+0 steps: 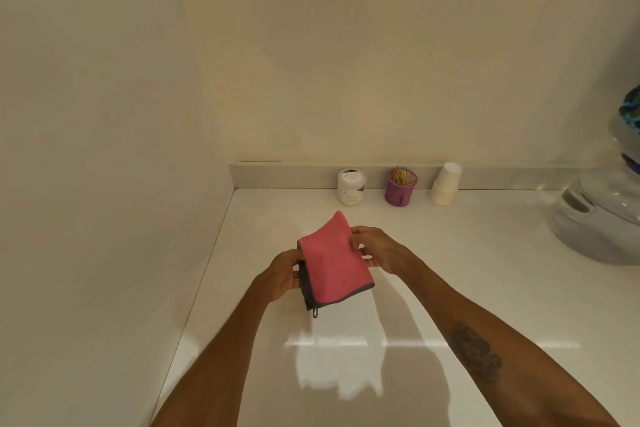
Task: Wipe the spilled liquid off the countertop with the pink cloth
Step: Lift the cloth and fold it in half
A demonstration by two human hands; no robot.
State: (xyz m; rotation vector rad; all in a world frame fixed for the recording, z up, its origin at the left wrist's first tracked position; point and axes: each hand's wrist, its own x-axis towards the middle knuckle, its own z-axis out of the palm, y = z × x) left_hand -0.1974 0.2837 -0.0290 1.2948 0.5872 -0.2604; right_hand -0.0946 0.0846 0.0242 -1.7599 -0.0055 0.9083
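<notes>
The pink cloth (334, 263) with a grey hem is folded and held above the white countertop (450, 288) in the middle of the view. My left hand (282, 274) grips its left edge. My right hand (377, 248) pinches its upper right edge. A small grey loop hangs from the cloth's lower corner. I cannot make out any spilled liquid on the glossy counter; only light reflections and shadows show.
Against the back ledge stand a white jar (350, 186), a purple cup of toothpicks (400, 186) and a stack of white paper cups (445, 184). A grey appliance (599, 218) sits at the right edge. A wall (104, 184) bounds the counter on the left.
</notes>
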